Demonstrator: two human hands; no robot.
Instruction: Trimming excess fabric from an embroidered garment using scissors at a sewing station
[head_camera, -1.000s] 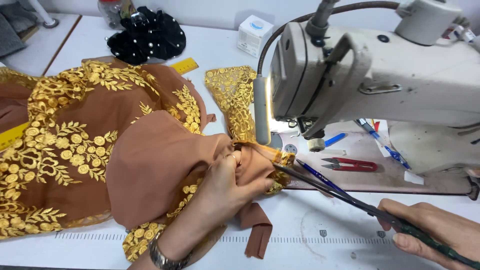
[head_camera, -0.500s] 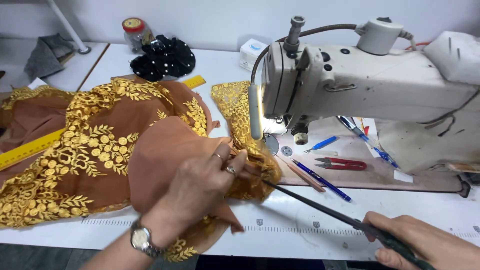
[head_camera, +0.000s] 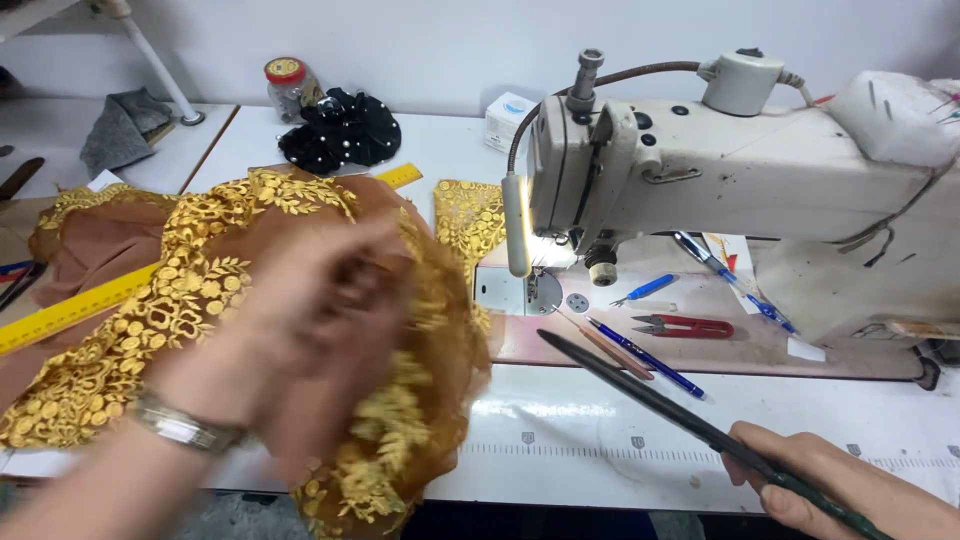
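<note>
Head view, one entry.

Left hand (head_camera: 310, 320): blurred, lying on a bunched fold of brown fabric with gold lace (head_camera: 200, 290) at the table's near edge. It appeared to be gathering the cloth, but whether the fingers were spread or closed could not be told. A metal wristwatch (head_camera: 185, 428) sat on that wrist.

Right hand (head_camera: 830, 485): at the lower right, fingers wrapped shut round the handles of long dark scissors (head_camera: 650, 395). The blades were together and pointed up-left toward the needle area, their tip near the machine bed and well apart from the fabric.

Fabric: spread over the left half of the white table (head_camera: 600, 440), draped across a yellow ruler (head_camera: 70, 310), with one gold-laced piece reaching to just beside the needle plate.

Sewing machine (head_camera: 700, 180): cream, its small lamp lit over the plate.

On the bed: red thread snips (head_camera: 685, 326), a blue pen (head_camera: 645, 358), a pencil beside it and further blue pens.

Far side: black beaded fabric (head_camera: 340, 132), a red-lidded jar (head_camera: 287, 82) and a small white box (head_camera: 508, 120).

Risks, as judged: the scissor tip lay close to the loose pens and could knock them off the bed if swung. The bunched lace hung over the table edge and could slide down if released. Open lace could snag on the point should the blades near it.
</note>
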